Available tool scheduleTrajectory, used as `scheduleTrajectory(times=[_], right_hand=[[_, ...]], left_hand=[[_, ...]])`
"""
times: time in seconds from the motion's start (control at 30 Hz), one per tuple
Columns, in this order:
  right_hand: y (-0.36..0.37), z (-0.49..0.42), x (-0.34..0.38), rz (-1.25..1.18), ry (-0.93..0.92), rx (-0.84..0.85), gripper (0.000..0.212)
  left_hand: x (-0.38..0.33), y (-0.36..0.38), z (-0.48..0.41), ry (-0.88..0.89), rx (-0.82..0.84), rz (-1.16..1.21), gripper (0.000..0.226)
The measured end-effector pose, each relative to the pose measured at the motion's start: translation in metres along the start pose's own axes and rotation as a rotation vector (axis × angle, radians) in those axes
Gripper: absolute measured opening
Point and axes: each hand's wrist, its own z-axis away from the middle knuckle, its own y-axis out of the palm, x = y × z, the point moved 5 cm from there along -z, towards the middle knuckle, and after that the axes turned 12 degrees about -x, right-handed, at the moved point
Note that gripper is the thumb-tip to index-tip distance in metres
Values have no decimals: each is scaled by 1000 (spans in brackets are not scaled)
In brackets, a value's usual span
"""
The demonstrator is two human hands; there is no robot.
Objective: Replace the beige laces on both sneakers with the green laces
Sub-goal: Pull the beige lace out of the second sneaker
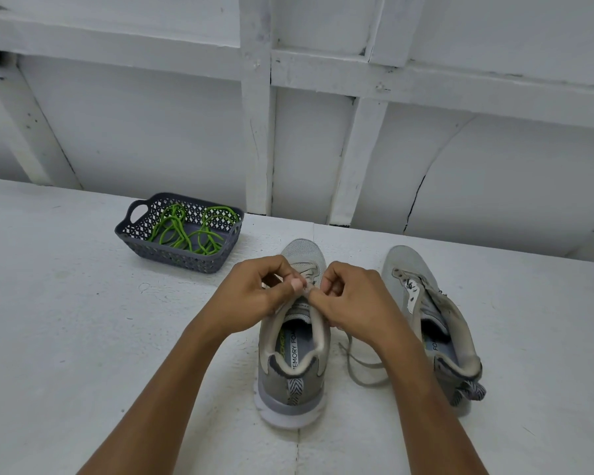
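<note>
Both hands are over the middle sneaker, just below the centre of the frame. My left hand has its fingers curled in, thumb and forefinger pinching the beige lace right at the top of the tongue. My right hand comes in from the other side. Its fingers are curled too and nip the same bit of lace, so the two sets of fingertips almost meet.

The middle sneaker stands upright on the white counter, heel toward me and toe pointing away, with its insole showing.

At the right of the frame sits the second sneaker, also heel toward me. Its collar gapes wide and its upper leans off to the right.

Between the two sneakers a loose beige loop of lace lies flat on the counter and runs under my right wrist. I cannot tell where its ends go.

Up in the left of the frame, well apart from my hands, the green laces lie in a tangle inside a grey basket. The basket stands on the counter near its back edge, with a white panelled wall behind it.
</note>
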Motion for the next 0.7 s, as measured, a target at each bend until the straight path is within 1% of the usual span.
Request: scheduleTrajectory(times=[0.07, 0.17, 0.3, 0.43, 0.5, 0.57, 0.6, 0.63, 0.67, 0.7], right_hand=[[-1, 0, 1, 45, -21, 26, 28], [-4, 0, 2, 46, -27, 57, 21], [-4, 1, 5, 22, -32, 43, 15], [-5, 2, -1, -8, 40, 8, 11], [-5, 1, -3, -30, 57, 11, 9], [-3, 0, -2, -21, 51, 36, 10], [-2, 0, 0, -13, 45, 45, 11], [-1, 0, 1, -6, 39, 47, 12], [0, 0, 2, 1, 37, 44, 13], [1, 0, 1, 10, 36, 39, 15]], left_hand=[[1, -3, 1, -41, 2, 59, 14], [2, -4, 3, -91, 30, 155, 18], [2, -5, 3, -105, 38, 202, 17], [-1, -15, 2, -151, -23, 358, 19], [1, -19, 1, -173, -71, 359, 23], [6, -24, -1, -157, -181, 234, 21], [9, -26, -2, -122, -222, 101, 15], [10, -27, -3, -85, -220, -51, 14], [11, -25, -3, -57, -172, -209, 29], [14, -22, -3, -30, -118, -310, 41]])
